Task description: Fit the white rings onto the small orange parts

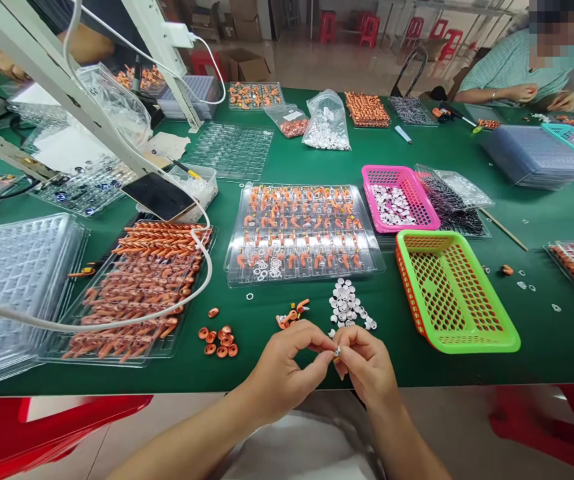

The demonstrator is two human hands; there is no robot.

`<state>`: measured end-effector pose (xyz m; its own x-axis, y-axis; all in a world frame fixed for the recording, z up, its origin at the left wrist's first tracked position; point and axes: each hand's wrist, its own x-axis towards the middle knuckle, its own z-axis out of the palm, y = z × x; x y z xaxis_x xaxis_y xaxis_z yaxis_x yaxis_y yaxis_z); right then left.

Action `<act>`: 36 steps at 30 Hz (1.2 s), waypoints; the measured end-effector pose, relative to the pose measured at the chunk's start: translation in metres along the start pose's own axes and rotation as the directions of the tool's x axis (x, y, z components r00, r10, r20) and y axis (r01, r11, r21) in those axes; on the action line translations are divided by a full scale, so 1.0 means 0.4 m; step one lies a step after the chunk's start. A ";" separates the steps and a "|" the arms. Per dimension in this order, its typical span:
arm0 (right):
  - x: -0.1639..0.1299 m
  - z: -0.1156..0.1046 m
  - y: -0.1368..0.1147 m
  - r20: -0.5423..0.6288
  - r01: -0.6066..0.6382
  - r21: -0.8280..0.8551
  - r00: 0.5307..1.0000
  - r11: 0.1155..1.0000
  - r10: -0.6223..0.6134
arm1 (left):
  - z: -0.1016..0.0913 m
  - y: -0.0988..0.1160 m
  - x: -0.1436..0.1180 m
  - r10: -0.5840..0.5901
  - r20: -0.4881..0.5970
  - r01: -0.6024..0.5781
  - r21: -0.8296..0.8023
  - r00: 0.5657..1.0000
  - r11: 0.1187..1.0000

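Just below the heap of white rings (349,308), at the near edge of the green surface (541,333): left hand (287,363) and right hand (367,367) meeting fingertip to fingertip, both pinching one small silvery-white part (337,351), thumb and forefinger of each grip closing on it from either side. Too small to tell the part's exact shape. Hovering over the surface edge, not resting on it.

Just left of the white rings: lying loose, a small orange piece (291,313). Farther left of the rings: sitting in a cluster, orange caps (218,339). Directly behind the rings: standing a clear compartment tray (304,230), carrying rows of orange parts with a few white rings in its near-left corner. Right of the rings: lying empty, a green basket (454,290); behind that, touching its far corner, a pink basket (399,199) holding white pieces. Far left of the rings: resting a clear tray of long orange pieces (139,287), with a white cable (201,267) looping across it, and beyond that a stack of clear trays (14,273). Leaning on a box beyond that tray: a dark phone (159,195).

Far behind and right of the rings, across the surface: sitting at work, another person (517,67), hands near small orange parts.
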<state>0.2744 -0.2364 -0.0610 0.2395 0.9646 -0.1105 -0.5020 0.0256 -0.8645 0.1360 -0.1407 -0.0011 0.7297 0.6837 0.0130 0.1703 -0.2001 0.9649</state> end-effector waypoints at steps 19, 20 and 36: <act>0.001 0.004 0.010 0.047 -0.075 0.057 0.996 0.996 0.072 | 0.004 -0.021 0.001 0.120 -0.016 -0.114 0.198 0.993 0.973; 0.003 0.006 0.011 0.060 -0.102 0.108 0.994 0.989 0.096 | 0.004 -0.021 0.001 0.112 -0.016 -0.107 0.200 0.994 0.974; -0.019 -0.026 -0.027 0.111 -0.122 0.166 0.988 0.979 0.104 | -0.308 -0.084 0.187 0.109 -0.132 0.044 0.809 0.985 0.586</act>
<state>0.2868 -0.2466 -0.0560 0.0922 0.9852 -0.1445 -0.6586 -0.0485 -0.7510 0.1033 0.0038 -0.0002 0.6499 0.7446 0.1523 0.6675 -0.6550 0.3541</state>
